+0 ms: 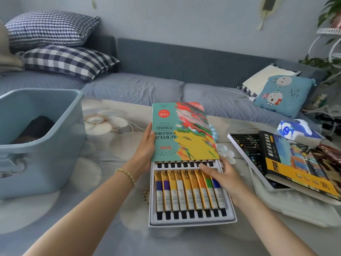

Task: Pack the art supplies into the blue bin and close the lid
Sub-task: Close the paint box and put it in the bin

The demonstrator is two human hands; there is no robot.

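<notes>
An acrylic paint set lies in the middle of the bed. Its white tray (191, 221) holds a row of paint tubes (190, 193). The colourful lid (182, 132) covers only the tray's far half. My left hand (145, 145) grips the lid's left edge. My right hand (221, 174) rests on the tray's right side, fingers over the tube tops. The blue bin (42, 143) stands open at the left, with a dark object (36, 126) inside. An oil pastel set (287, 161) with a yellow and black lid lies at the right.
White paint palettes (226, 151) peek out behind the paint box. A tissue pack (295, 129) sits beyond the pastels. A flat white lid-like sheet (295, 209) lies under the pastel set. Pillows (55, 43) and a blue cushion (284, 95) line the sofa behind.
</notes>
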